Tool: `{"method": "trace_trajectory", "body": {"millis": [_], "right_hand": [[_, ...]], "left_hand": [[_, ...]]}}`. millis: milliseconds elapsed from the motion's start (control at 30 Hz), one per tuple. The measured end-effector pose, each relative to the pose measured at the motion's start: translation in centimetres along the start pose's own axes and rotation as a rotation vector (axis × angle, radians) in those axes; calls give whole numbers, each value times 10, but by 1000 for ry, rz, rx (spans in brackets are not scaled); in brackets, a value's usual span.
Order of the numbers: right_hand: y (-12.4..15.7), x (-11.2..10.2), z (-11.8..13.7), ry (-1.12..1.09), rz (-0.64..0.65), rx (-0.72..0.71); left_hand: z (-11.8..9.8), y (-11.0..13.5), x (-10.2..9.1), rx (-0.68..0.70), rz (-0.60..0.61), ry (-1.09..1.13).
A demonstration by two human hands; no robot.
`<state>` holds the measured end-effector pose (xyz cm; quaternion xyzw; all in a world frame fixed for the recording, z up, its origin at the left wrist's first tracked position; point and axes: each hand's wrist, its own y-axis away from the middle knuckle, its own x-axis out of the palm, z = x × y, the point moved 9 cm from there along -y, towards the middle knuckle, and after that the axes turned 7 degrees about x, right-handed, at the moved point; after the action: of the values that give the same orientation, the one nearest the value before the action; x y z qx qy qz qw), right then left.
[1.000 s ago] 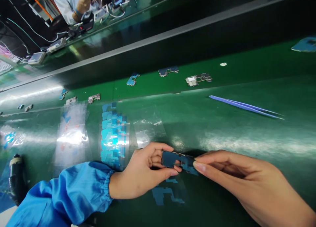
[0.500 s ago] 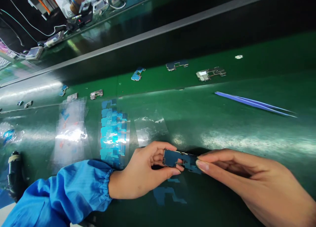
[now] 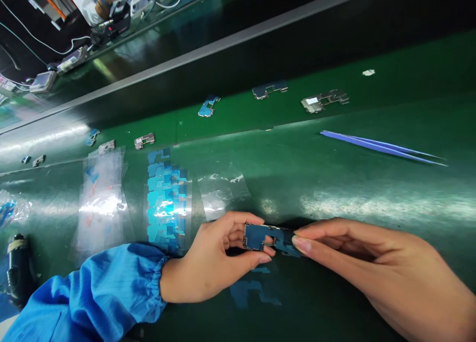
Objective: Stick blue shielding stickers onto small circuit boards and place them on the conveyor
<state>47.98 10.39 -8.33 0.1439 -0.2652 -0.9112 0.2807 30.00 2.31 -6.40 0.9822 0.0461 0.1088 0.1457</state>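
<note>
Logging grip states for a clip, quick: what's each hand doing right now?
Left hand: closed, pinching a blue-filmed metal bracket between thumb and fingers.
Right hand: closed, its fingertips pinching the bracket's other end.

Smooth, high-gloss green bench mat (image 3: 282, 183). Above the mat, a thin metal frame under matt dark-blue film (image 3: 256, 236). On the mat, slim blue tweezers (image 3: 383, 148) with a smooth sheen, clear glossy plastic sheets (image 3: 102, 208), dull silvery metal brackets (image 3: 325, 100). Across the mat's near edge, a crinkled, silky blue cloth sleeve (image 3: 85, 292).
</note>
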Motion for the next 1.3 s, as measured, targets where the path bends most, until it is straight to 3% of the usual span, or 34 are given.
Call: {"method": "trace_trajectory", "body": {"millis": [1300], "right_hand": [[2, 2, 3, 15, 38, -18]], "left_hand": [[-4, -1, 1, 6, -2, -5]]}}
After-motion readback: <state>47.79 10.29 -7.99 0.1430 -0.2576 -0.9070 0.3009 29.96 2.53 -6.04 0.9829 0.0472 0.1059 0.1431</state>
